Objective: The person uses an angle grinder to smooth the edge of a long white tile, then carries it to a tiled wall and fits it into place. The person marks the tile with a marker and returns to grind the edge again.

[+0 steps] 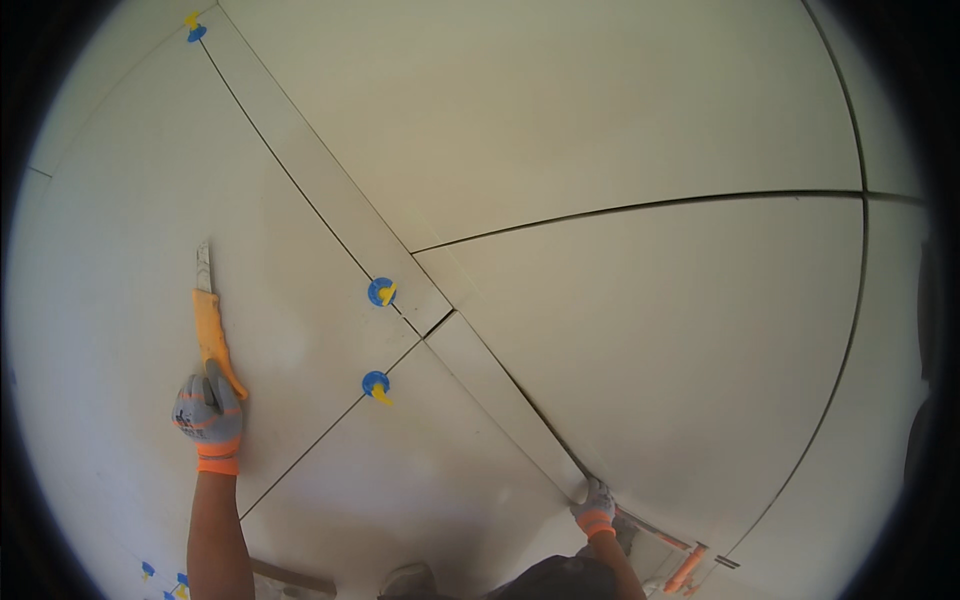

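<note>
My left hand (208, 408), in a grey glove with an orange cuff, is closed on the lower end of a knife (210, 325) with a yellow handle and a short, narrow metal blade. The blade points away from me, over a large pale tile. To the lower right, my right hand (595, 500), gloved alike, grips the near end of a narrow tile strip (490, 390); its fingertips are partly hidden. Dark gaps show at the strip's far end and along its right edge.
Blue levelling clips with yellow caps stand on the joints: one far left (195, 27), two near the middle, a blue-yellow clip (382, 292) and a nearer clip (376, 385). Large tiles (640, 320) spread right. An orange object (686, 568) lies bottom right.
</note>
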`<state>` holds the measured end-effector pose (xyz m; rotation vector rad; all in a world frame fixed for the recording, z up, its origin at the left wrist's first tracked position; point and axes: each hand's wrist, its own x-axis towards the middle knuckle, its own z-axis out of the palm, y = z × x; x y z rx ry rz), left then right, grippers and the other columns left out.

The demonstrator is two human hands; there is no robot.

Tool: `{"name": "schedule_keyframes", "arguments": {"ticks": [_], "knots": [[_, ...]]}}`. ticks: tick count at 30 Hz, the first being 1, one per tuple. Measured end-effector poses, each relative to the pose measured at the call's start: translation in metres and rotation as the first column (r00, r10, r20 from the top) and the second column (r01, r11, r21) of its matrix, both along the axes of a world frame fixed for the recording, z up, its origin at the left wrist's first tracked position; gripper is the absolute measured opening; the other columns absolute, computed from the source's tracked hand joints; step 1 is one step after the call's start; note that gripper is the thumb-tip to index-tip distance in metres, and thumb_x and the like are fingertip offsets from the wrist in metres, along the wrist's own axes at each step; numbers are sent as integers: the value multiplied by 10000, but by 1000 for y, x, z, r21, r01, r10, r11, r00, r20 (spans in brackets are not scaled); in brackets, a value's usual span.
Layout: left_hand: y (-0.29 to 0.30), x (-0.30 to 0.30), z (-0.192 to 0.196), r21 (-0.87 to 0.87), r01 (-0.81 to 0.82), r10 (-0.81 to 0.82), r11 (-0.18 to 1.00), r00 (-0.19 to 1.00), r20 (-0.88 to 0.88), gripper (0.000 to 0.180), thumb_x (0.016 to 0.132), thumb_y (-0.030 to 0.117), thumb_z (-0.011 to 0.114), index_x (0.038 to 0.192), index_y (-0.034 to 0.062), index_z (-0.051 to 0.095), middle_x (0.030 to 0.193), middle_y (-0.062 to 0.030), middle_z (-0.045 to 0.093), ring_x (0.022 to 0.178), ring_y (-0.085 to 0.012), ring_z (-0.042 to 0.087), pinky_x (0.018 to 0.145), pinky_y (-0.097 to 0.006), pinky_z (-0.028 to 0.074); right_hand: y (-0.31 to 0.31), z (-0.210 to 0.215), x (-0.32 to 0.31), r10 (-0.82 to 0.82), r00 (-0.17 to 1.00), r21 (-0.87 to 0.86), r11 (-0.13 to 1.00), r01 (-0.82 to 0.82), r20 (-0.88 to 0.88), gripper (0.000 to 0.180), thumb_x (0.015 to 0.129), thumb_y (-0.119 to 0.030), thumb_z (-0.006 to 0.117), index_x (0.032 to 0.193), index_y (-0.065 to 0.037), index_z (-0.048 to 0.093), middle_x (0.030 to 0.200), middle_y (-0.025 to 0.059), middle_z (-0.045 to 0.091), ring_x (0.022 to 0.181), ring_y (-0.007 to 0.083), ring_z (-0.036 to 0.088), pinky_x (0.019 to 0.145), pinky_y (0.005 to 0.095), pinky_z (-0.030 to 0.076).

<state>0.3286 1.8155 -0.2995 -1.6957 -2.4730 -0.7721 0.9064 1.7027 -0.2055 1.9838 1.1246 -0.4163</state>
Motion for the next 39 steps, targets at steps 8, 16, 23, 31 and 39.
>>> {"name": "schedule_keyframes", "arguments": {"ticks": [8,16,23,31,39], "knots": [[2,1,-1,66,26,-30,997,998,60,160,736,53,570,616,54,464,563,-89,438,492,-272,443,461,-366,362,-2,-2,3,-69,997,76,994,73,-45,796,598,-285,746,1282,-86,391,1291,188,429,1181,364,426,981,423,370],[3,1,-3,74,-11,6,997,998,58,172,733,49,576,604,49,463,572,-97,470,490,-272,453,466,-359,375,0,-2,-5,-110,993,139,984,115,-44,744,583,-232,749,1241,-98,427,1299,164,423,1203,347,401,988,402,368],[4,2,0,73,-11,6,997,998,68,187,740,47,574,593,51,458,555,-98,457,473,-277,439,454,-360,367,6,6,-9,-102,994,90,990,106,-50,735,596,-244,734,1241,-88,419,1305,155,422,1192,339,415,988,401,365],[2,0,-4,-21,-97,97,995,995,17,209,785,95,577,609,49,474,561,-101,479,478,-279,435,464,-366,365,6,2,-6,-98,994,-7,995,97,-51,805,675,-317,690,1332,-47,311,1370,154,351,1259,319,339,1057,372,279],[6,-8,-6,-127,-144,161,981,977,137,366,900,277,485,659,3,511,594,-148,523,510,-250,488,507,-363,385,-22,-1,0,189,982,123,974,-191,29,748,686,-299,684,1305,-42,350,1271,163,452,1156,306,452,978,404,356]]}}
